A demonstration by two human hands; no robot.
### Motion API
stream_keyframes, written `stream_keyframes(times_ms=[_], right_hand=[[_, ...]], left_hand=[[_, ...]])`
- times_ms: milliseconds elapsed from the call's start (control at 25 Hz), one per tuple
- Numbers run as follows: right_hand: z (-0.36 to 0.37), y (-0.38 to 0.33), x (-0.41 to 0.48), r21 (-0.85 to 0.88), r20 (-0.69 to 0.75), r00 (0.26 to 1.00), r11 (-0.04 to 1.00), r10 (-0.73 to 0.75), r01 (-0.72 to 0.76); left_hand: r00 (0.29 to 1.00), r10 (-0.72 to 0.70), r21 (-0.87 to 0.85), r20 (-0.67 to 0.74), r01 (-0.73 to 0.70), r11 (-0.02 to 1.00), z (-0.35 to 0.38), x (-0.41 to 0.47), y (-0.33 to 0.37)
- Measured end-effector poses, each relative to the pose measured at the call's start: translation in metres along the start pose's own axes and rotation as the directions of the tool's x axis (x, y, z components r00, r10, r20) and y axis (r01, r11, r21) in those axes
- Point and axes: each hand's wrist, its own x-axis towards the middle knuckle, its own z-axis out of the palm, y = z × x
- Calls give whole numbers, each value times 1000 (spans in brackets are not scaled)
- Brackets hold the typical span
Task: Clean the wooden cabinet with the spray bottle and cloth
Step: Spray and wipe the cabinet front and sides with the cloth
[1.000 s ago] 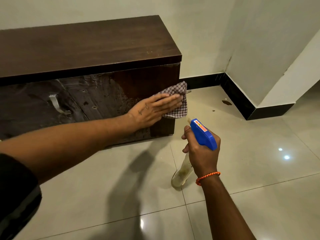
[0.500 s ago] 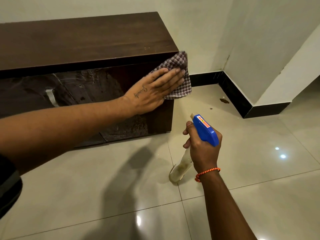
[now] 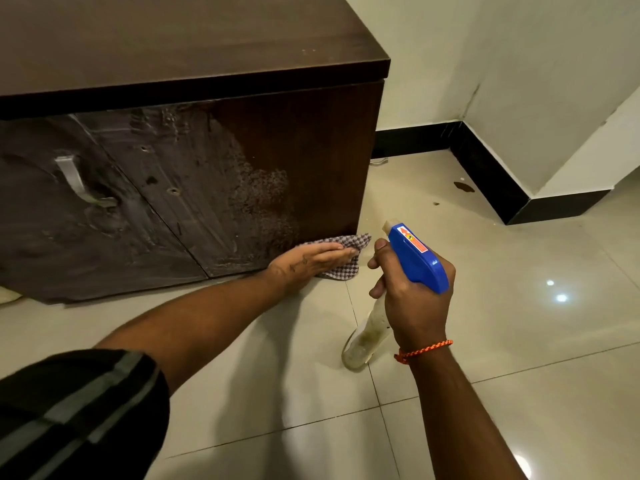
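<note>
While left hand (image 3: 308, 259) presses cloth (image 3: 341, 273) | right hand (image 3: 415, 308) grips spray bottle (image 3: 415, 258)

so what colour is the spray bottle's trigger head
Blue, with a red-orange label; head view shows the spray bottle clearly.

Cloth (image 3: 346, 241) under left hand (image 3: 308, 262) (cabinet (image 3: 304, 150) base)

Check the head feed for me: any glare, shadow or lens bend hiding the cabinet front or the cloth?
Head view: dim, warm light, but the cabinet front reads sharp, wet smears showing as grey sheen; glare spots sit on the floor tiles at right; arm shadow falls on the floor, not the cloth under the left hand; the wide lens bows the cabinet's top edge slightly.
</note>
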Motion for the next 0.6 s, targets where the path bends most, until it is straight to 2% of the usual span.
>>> stream_keyframes(times_ms=[120, 400, 600], right_hand=[[4, 2, -3, -22, 26, 1000, 1000, 2, -1], [16, -6, -10, -41, 34, 999, 999, -3, 4], [12, -22, -15, -27, 10, 1000, 1000, 5, -5]], left_hand=[[999, 37, -22, 4, -37, 999, 7, -3, 12], [1000, -14, -186, 20, 17, 982, 5, -29, -21], [974, -207, -214, -90, 184, 959, -24, -41, -96]])
